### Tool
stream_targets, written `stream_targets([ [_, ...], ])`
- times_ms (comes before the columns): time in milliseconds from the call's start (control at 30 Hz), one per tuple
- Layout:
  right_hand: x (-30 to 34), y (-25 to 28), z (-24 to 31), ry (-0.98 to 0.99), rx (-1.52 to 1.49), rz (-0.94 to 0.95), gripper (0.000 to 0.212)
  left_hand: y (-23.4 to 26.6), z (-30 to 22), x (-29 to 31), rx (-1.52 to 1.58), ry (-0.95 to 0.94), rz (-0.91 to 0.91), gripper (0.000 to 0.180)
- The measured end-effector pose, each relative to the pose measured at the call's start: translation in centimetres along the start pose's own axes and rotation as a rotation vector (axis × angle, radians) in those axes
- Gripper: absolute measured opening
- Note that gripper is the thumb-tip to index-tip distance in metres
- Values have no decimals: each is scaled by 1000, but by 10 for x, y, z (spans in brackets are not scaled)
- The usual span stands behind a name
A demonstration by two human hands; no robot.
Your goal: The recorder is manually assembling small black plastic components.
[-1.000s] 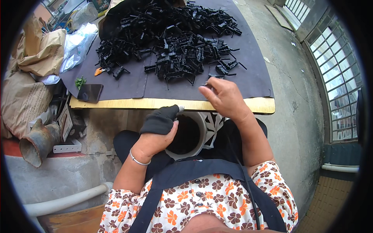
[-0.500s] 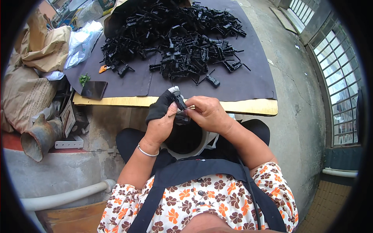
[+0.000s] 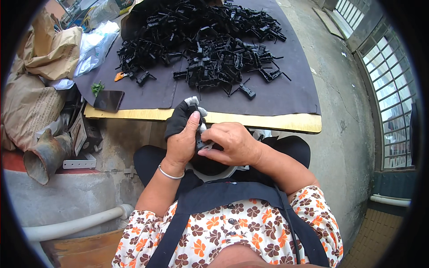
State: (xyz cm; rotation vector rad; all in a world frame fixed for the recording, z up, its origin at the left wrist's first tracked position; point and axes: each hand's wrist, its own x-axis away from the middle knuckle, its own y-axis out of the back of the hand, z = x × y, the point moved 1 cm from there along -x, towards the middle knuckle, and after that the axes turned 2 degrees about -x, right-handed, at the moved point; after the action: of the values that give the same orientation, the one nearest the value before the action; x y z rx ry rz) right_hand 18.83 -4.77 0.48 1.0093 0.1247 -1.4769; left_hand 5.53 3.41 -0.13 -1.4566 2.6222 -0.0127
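My left hand (image 3: pixel 182 136), in a black glove with white-wrapped fingertips and a bare thumb, is closed around a black plastic part (image 3: pixel 199 144). The bare thumb presses along that part's upper end. My right hand (image 3: pixel 233 144) is bare and closed, its thumb and fingers pinching at the part's lower end; whether it also grips a small tool or piece there is hidden. Below both hands, between my knees, sits a bucket with a pale rim (image 3: pixel 217 174) and a dark inside. Beyond them a heap of similar black plastic parts (image 3: pixel 214 58) covers the table, one single part (image 3: pixel 247 91) lying nearest me.
The table (image 3: pixel 286 100) has a dark cover and a yellow front edge (image 3: pixel 277 121). At its left corner lie a dark flat phone-like slab (image 3: pixel 108 101), a green sprig (image 3: pixel 97 88) and an orange item (image 3: pixel 119 76). Brown paper bags (image 3: pixel 33 111) and a rusty pipe (image 3: pixel 44 156) stand left.
My right hand has slid down toward me along the part, its fingers turning inward. My left hand has tilted the part more upright, keeping its hold.
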Motion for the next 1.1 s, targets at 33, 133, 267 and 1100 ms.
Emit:
stream_targets([
  [33,0,-2,2,-9,0,-5,26,-3,-4,2,-14,5,7,27],
  [133,6,-11,-4,22,56,79,18,0,-2,2,152,53,-63,28],
  [267,11,-12,-5,-13,61,121,13,9,-7,-4,-93,-77,-34,30],
  [1100,-1,11,-10,-450,-87,13,25,-11,-20,17,-478,-172,184,31],
])
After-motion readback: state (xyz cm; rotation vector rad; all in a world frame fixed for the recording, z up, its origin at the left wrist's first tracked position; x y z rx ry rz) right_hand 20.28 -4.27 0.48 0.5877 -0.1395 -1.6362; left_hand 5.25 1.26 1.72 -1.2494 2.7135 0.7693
